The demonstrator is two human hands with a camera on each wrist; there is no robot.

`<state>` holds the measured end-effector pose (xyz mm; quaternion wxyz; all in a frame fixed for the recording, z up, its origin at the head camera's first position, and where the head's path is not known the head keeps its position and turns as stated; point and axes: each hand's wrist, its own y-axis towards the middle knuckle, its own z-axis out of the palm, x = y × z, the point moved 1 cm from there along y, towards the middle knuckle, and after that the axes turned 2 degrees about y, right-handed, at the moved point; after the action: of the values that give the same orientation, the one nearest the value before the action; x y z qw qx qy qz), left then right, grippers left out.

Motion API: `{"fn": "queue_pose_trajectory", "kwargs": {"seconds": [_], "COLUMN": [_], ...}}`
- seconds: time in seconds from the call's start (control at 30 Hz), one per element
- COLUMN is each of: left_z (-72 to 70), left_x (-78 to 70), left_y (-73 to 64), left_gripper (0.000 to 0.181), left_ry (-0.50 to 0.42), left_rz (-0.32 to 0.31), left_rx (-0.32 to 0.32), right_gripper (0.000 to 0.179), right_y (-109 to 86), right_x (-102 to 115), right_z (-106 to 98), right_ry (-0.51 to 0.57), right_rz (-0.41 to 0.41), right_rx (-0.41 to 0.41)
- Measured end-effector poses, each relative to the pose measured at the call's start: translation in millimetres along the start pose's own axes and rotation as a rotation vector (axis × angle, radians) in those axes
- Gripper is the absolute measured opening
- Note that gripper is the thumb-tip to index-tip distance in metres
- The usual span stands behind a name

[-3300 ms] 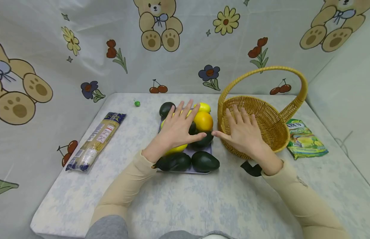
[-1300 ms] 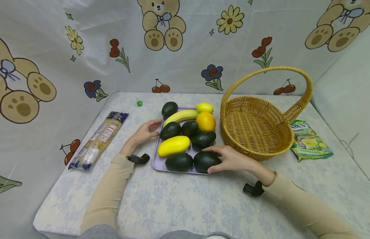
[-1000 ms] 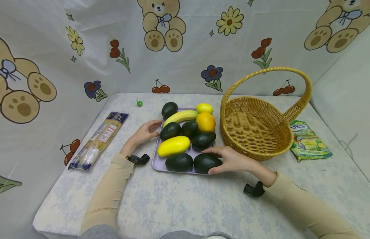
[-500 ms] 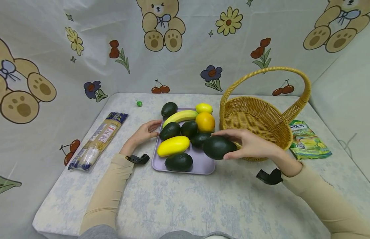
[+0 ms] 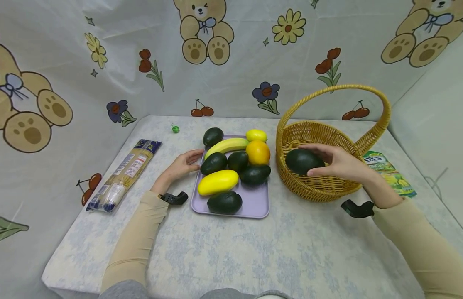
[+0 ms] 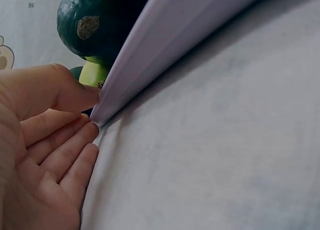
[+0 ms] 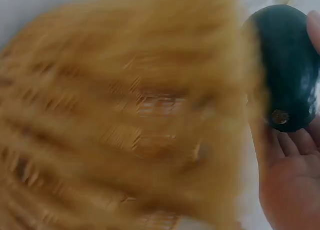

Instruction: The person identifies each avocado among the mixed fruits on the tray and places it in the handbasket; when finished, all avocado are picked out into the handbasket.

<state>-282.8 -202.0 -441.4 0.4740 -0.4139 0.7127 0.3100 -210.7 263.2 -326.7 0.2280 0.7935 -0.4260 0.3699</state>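
My right hand (image 5: 339, 165) grips a dark green avocado (image 5: 301, 162) by its right end, over the opening of the wicker basket (image 5: 291, 185). In the right wrist view this avocado (image 7: 287, 64) shows beyond the blurred basket wall (image 7: 125, 99). My left hand (image 5: 180, 167) rests at the left edge of the lilac tray (image 5: 253, 203). The left wrist view puts its thumb and relaxed fingertips right at the tray rim (image 6: 122, 69). On the tray lie several other avocados (image 5: 224, 202), a banana (image 5: 227, 146), a yellow elongated fruit (image 5: 218, 182), an orange (image 5: 258, 152) and a lemon (image 5: 256, 135).
A pack of noodles (image 5: 124, 176) lies on the left of the table. Behind the basket's right side is a green snack bag (image 5: 395, 178), partly covered by the right arm. The basket handle (image 5: 336, 87) arches above the opening. A small green object (image 5: 175, 129) sits at the back left.
My right hand has taken the front right avocado off the tray and carried it up and right over the basket. The left hand, earlier raised above the tray, has stayed at its edge.
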Motion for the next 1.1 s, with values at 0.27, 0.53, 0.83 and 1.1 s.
{"fn": "queue_pose_trajectory", "kwargs": {"seconds": [0.27,0.53,0.83,1.1], "left_z": [0.3,0.3,-1.0,-2.1], "left_x": [0.2,1.9,1.1,0.7], "left_y": [2.9,1.2,2.3,0.3], "left_gripper": [0.058,0.057,0.058,0.058], "left_ry": [-0.027,-0.004,0.009,-0.004], "left_rz": [0.019,0.072,0.015,-0.017], "left_rx": [0.012,0.01,0.005,0.0], "right_gripper": [0.068,0.07,0.065,0.062], "right_y": [3.4,6.0,9.6,7.8], "right_x": [-34,-55,-61,-59], "right_z": [-3,4,8,7], "right_ry": [-0.089,-0.144,-0.167,-0.126], "right_rz": [0.07,0.118,0.065,0.071], "right_rx": [0.059,0.153,0.188,0.197]}}
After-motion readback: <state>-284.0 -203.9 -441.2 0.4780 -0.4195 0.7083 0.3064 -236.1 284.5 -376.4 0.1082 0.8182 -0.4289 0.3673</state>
